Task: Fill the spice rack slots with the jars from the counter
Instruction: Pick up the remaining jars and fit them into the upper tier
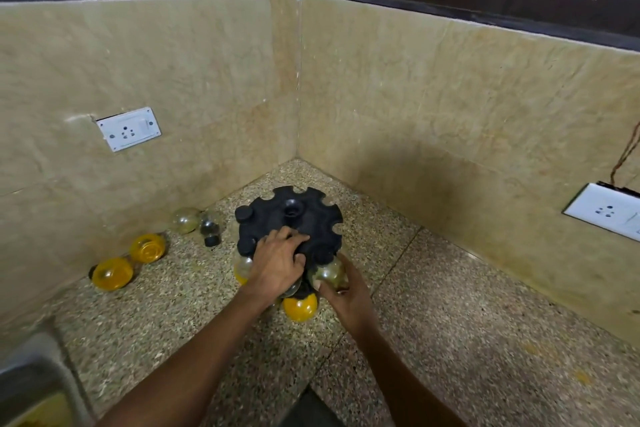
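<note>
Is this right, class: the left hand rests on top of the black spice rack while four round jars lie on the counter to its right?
Not quite. In the head view the four round jars lie to the left of the black spice rack, not its right. The left hand does rest on top of the rack.

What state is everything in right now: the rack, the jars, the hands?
Rack: upright on the counter, some slots filled, several rim notches empty.
Left hand: resting on the rack top, fingers spread.
Right hand: holding a clear jar at a rack slot.
Yellow jars: two, lying on the counter, left of the rack.
Clear jars: two, on the counter by the wall.
Yellow jar at front: low on the rack.
</note>
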